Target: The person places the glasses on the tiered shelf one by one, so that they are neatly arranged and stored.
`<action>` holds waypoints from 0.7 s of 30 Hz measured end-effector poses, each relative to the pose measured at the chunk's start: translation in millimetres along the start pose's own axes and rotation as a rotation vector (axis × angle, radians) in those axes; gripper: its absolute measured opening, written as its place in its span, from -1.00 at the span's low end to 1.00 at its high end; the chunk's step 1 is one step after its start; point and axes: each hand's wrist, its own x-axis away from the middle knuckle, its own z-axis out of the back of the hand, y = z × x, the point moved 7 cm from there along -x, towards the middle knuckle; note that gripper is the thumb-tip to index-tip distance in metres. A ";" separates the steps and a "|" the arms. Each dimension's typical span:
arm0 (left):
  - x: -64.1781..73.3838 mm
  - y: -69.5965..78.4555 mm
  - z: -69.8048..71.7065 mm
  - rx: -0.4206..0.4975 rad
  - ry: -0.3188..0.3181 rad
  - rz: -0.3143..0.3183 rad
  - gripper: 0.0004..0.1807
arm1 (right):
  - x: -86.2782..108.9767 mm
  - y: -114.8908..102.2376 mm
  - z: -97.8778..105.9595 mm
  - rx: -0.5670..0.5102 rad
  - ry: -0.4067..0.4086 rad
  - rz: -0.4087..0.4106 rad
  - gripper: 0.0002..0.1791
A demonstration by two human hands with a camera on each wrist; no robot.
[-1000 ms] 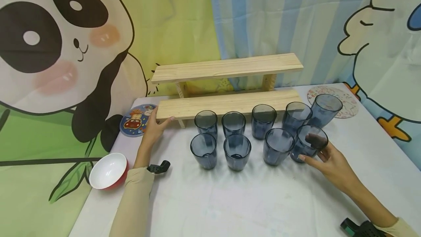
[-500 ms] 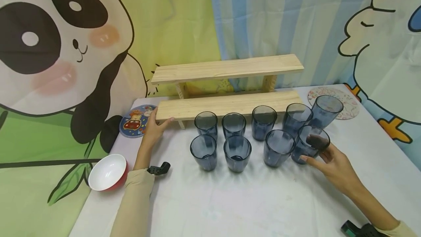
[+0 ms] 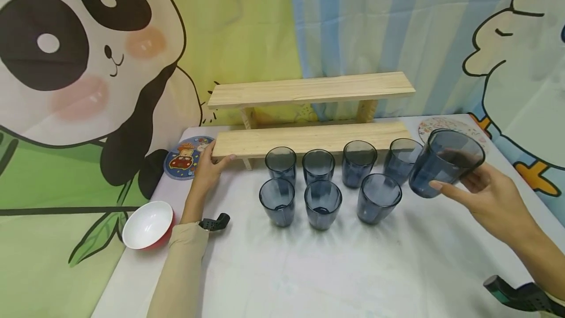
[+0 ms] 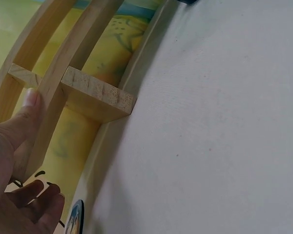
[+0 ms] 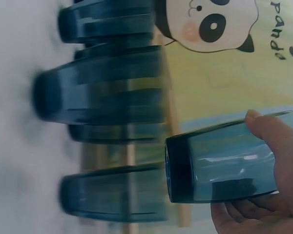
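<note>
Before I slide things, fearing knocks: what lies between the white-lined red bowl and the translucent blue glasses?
Head view: the left forearm, its black wrist device, then bare white tabletop.

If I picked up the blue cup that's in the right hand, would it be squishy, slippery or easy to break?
The blue cup is probably stiff: its rim looks round though the right hand grips it. Its smooth, shiny sides might be slippery, especially if wet. It looks like see-through glass, so it could break if dropped.
</note>
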 end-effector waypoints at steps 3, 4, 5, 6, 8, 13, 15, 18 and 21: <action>-2.1 0.7 -0.2 -0.016 -0.001 0.011 -0.02 | -12.5 -15.6 12.6 0.030 0.030 0.020 -0.17; -1.9 0.9 0.2 -0.027 -0.001 0.018 -0.02 | -17.3 -20.5 16.2 0.038 0.037 0.024 -0.17; -1.5 0.9 0.5 -0.035 -0.001 0.025 -0.02 | -22.7 -24.8 19.5 0.038 0.042 0.029 -0.17; -0.9 0.9 0.8 -0.043 -0.001 0.033 -0.01 | -28.7 -28.7 22.5 0.040 0.048 0.031 -0.18; 0.6 0.9 1.0 -0.060 -0.005 0.043 -0.01 | -42.4 -36.4 28.2 0.045 0.055 0.035 -0.20; 1.8 1.1 0.4 -0.072 -0.009 0.040 0.01 | -84.2 -55.5 42.5 0.062 0.088 0.065 -0.22; 1.8 1.2 0.6 -0.075 -0.007 0.037 0.01 | -101.5 -61.9 46.9 0.062 0.092 0.073 -0.23; 1.7 0.9 1.1 -0.074 -0.004 0.037 0.00 | -126.5 -68.4 49.6 0.048 0.085 0.083 -0.25; 1.7 0.3 1.3 -0.072 0.000 0.037 -0.02 | -149.6 -71.2 46.8 0.022 0.072 0.091 -0.29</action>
